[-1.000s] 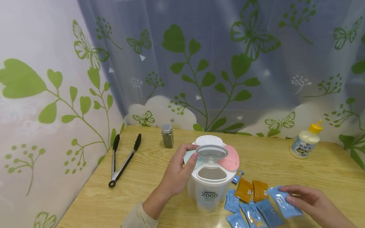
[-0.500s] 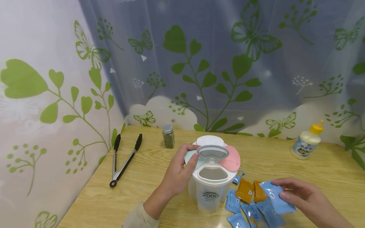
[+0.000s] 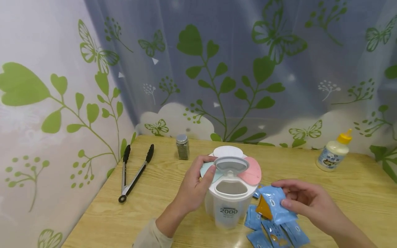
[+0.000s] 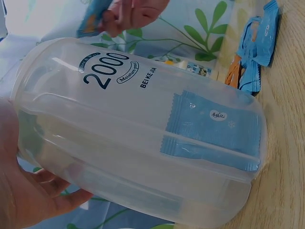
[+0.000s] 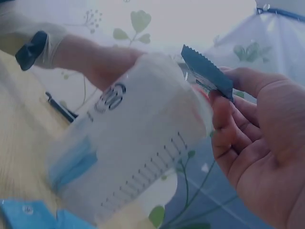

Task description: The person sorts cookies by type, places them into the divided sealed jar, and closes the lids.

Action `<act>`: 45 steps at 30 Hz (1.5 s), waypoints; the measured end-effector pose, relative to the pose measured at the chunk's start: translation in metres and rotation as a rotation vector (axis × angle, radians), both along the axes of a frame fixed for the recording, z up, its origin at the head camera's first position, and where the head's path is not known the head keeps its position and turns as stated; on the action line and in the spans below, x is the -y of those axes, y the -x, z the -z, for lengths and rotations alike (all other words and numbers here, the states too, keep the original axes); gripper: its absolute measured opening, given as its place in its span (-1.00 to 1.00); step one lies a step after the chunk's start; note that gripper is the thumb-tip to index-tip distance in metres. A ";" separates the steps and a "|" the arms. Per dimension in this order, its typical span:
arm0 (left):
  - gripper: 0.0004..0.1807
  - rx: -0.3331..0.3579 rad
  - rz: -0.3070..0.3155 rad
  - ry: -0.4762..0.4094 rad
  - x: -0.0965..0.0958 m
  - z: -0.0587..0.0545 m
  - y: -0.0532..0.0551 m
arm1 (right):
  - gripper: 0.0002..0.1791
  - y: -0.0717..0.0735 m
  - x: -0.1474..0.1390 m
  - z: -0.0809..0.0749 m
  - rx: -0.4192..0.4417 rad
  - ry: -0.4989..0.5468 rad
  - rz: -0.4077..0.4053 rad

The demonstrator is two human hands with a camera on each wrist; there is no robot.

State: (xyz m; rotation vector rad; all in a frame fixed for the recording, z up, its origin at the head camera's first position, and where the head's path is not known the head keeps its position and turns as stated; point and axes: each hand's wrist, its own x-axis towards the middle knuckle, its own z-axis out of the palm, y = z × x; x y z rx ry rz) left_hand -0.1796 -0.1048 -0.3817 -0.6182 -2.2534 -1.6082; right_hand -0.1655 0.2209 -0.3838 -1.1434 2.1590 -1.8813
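Observation:
A translucent storage canister (image 3: 228,212) marked 2000 stands on the table, its lid split into white, pink and teal flaps with the grey front flap (image 3: 232,165) raised. My left hand (image 3: 193,187) grips the canister's left side near the top, thumb by the raised flap. Between thumb and fingers, my right hand (image 3: 313,203) pinches a blue snack packet (image 3: 277,206) in the air to the right of the canister. One blue packet (image 4: 214,129) lies inside at the canister's bottom, seen in the left wrist view. Several blue packets (image 3: 275,234) and an orange packet (image 3: 263,208) lie beside the canister.
Black-handled tongs (image 3: 133,177) lie spread at the table's left. Behind them to the right stands a small spice jar (image 3: 183,147) with a silver cap. A yellow-capped squeeze bottle (image 3: 333,153) is at the back right, before a patterned curtain (image 3: 229,62).
My right hand has carried the blue packet left and up towards the canister, now covering part of the orange packets. My left hand has kept its grip on the canister.

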 end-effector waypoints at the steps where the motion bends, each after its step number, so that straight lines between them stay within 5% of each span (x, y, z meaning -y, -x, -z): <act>1: -0.73 0.001 -0.001 0.001 0.000 0.000 0.000 | -0.47 0.000 0.005 -0.004 0.004 0.016 -0.014; 6: -0.73 0.006 -0.010 0.008 -0.001 0.000 -0.001 | -0.51 -0.002 0.026 -0.019 0.070 0.049 -0.022; 17: -0.74 0.001 0.000 0.002 0.001 -0.001 0.000 | -0.59 -0.002 0.068 -0.049 0.106 0.126 0.137; 24: -0.74 -0.005 -0.003 -0.002 0.001 0.000 -0.001 | -0.60 -0.002 0.092 -0.055 -0.135 0.175 0.145; 30: -0.74 -0.004 -0.004 0.006 0.001 -0.001 -0.001 | -0.65 -0.008 0.096 -0.055 -0.218 -0.014 0.249; 37: -0.74 -0.008 0.000 0.003 0.001 -0.001 -0.001 | -0.76 -0.012 0.092 -0.051 -0.184 -0.076 0.213; 45: -0.74 -0.010 0.006 -0.003 0.001 0.000 0.001 | -0.74 -0.013 0.069 -0.043 -0.023 -0.025 0.167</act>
